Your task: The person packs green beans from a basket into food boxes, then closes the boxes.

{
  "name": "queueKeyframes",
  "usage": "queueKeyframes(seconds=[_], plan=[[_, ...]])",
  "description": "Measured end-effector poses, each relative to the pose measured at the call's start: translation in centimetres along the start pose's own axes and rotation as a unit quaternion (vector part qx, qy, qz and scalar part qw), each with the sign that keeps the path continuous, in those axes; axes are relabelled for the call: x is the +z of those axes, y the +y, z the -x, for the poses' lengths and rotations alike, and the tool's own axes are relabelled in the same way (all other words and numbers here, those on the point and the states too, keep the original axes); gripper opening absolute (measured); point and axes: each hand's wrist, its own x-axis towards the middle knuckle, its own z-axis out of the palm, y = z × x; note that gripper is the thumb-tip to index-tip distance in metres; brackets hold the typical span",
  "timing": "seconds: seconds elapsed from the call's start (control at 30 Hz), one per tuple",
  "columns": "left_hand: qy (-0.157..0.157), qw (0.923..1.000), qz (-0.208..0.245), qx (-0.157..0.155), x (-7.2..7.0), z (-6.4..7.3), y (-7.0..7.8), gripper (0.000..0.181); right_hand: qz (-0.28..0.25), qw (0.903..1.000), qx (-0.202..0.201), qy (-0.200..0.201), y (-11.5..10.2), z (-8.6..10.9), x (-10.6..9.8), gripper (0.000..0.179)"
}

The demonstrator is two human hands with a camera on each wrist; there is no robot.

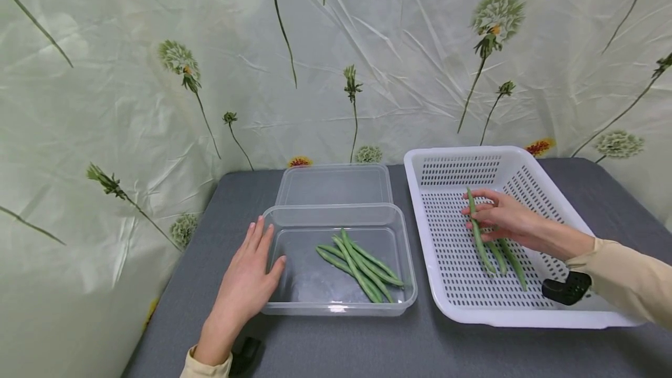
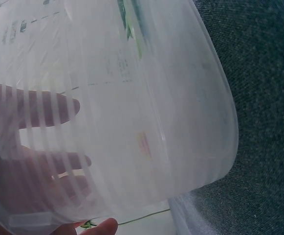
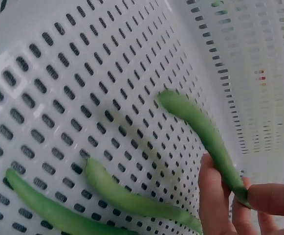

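Note:
In the head view, a green bean (image 1: pixel 479 238) is pinched between the thumb and fingers of my right hand (image 1: pixel 506 220), over a white perforated basket (image 1: pixel 436 284). The right wrist view shows the held bean (image 3: pixel 205 132) raised off the basket floor, its far end free. Two more beans lie there, one a curved bean (image 3: pixel 127 198). My left hand (image 1: pixel 249 279), fingers extended, rests against the left side of a clear plastic container (image 1: pixel 294 308). Inside that container several green beans (image 1: pixel 362 267) lie in a loose pile toward the right.
Behind the container lies a clear lid (image 1: pixel 336 184). Both vessels stand side by side on a grey cloth-covered table (image 1: pixel 336 346), the basket on the right. A flower-printed sheet (image 1: pixel 325 74) hangs behind the table.

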Motion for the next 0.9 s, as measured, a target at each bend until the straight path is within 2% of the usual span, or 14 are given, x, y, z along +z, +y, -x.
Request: queueKeyframes(seconds=[0.23, 0.43, 0.63, 0.77, 0.9], plan=[[-0.006, 1.0000, 0.006, -0.002, 0.0, 0.0, 0.0, 0.071, -0.034, 0.9993, 0.014, -0.004, -0.7, 0.7, 0.2, 0.060], [-0.007, 1.0000, 0.002, -0.005, 0.1, 0.1, 0.1, 0.072, -0.059, 0.9980, 0.005, -0.020, -1.4, 0.9, 0.5, 0.069], [-0.003, 1.0000, 0.001, -0.002, 0.0, 0.1, 0.2, 0.071, -0.062, 0.9980, -0.005, -0.010, -2.3, 0.8, 0.9, 0.076], [-0.002, 1.0000, 0.004, -0.001, -0.1, 0.1, 0.2, 0.070, -0.081, 0.9966, -0.013, -0.010, -2.8, 0.8, 0.9, 0.070], [-0.004, 1.0000, 0.006, -0.003, -0.1, 0.0, 0.1, 0.071, -0.104, 0.9941, -0.028, -0.011, -2.9, 1.1, 1.0, 0.053]])
